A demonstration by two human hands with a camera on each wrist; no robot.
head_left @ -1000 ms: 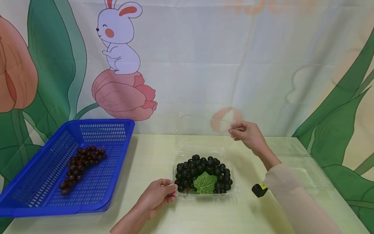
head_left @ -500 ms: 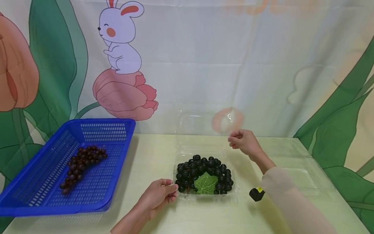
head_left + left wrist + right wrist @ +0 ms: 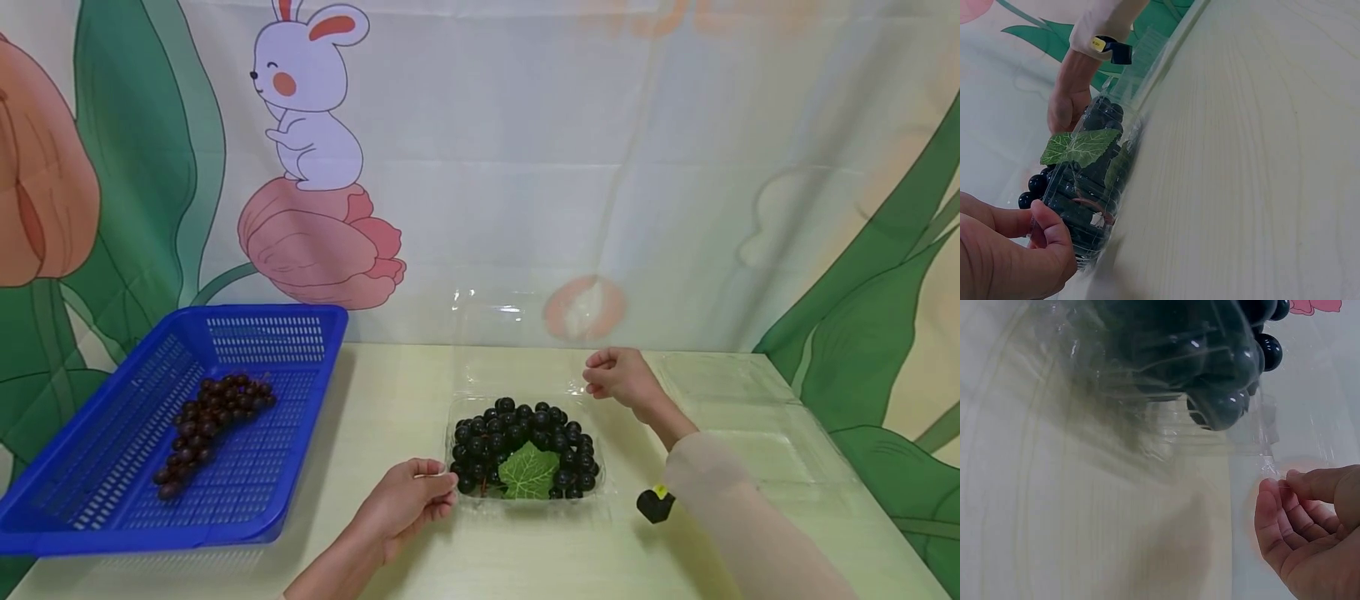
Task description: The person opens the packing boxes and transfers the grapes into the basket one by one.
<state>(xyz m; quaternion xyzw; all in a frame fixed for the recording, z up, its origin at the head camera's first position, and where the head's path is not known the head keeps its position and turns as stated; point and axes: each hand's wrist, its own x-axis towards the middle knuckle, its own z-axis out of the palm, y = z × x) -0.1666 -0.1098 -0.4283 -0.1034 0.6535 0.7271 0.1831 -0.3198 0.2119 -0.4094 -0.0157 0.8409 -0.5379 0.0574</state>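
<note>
A clear plastic clamshell box [image 3: 525, 506] stands on the table with its see-through lid [image 3: 487, 321] raised at the back. Dark grapes [image 3: 487, 433] fill it, with a green leaf [image 3: 528, 471] at their front. My left hand [image 3: 412, 496] pinches the front left corner of the box between thumb and fingers, also seen with that hand [image 3: 1029, 250] in the left wrist view. At the back right, my right hand [image 3: 618, 379] has thumb and index finger closed on the box's thin clear edge; the right wrist view shows that hand [image 3: 1304, 519] at the plastic corner.
On the left stands a blue perforated basket [image 3: 300, 467] holding a brown-red bunch of grapes [image 3: 198, 429]. More clear plastic boxes [image 3: 780, 450] lie at the table's right side. A black device with a yellow mark [image 3: 655, 506] is by the right sleeve. A printed cloth [image 3: 487, 125] hangs behind.
My right hand has come down and slightly toward me along the right side of the box. The clear lid has shifted a little. My left hand has stayed at the corner.
</note>
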